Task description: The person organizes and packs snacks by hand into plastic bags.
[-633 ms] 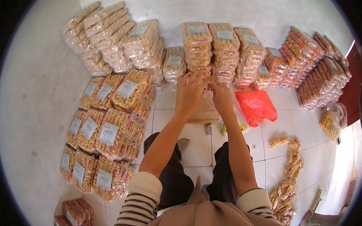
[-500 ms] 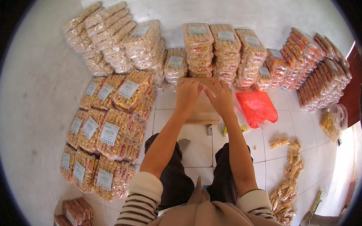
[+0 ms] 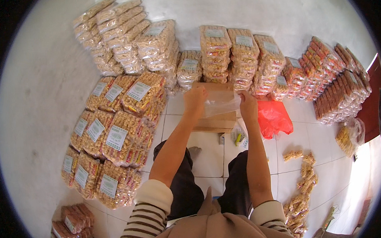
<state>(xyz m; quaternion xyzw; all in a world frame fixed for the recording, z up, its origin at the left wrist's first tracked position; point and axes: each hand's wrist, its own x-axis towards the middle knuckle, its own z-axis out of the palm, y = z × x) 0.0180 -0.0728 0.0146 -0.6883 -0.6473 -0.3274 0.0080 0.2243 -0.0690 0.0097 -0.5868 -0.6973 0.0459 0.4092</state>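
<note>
A clear plastic bag (image 3: 220, 103) is stretched between my hands above a brown cardboard box (image 3: 215, 121). My left hand (image 3: 194, 101) has its fingers closed on the bag's left side, and my right hand (image 3: 248, 103) pinches its right edge. Just right of the box, a red plastic bag (image 3: 273, 118) lies on the white tiled floor (image 3: 208, 150). Small green items (image 3: 240, 138) are partly visible beside the box.
Packed snack bundles line the left (image 3: 115, 138), back (image 3: 212, 34) and right (image 3: 336, 95). Loose snack packets (image 3: 304, 182) trail along the floor at right, near a yellow bagged bundle (image 3: 344, 141). Brown bundles (image 3: 72, 228) sit at lower left; a power strip (image 3: 330, 217) lies at lower right.
My hands have moved apart, the right one downward and rightward, and the clear bag now spans between them. The whole view has shifted slightly.
</note>
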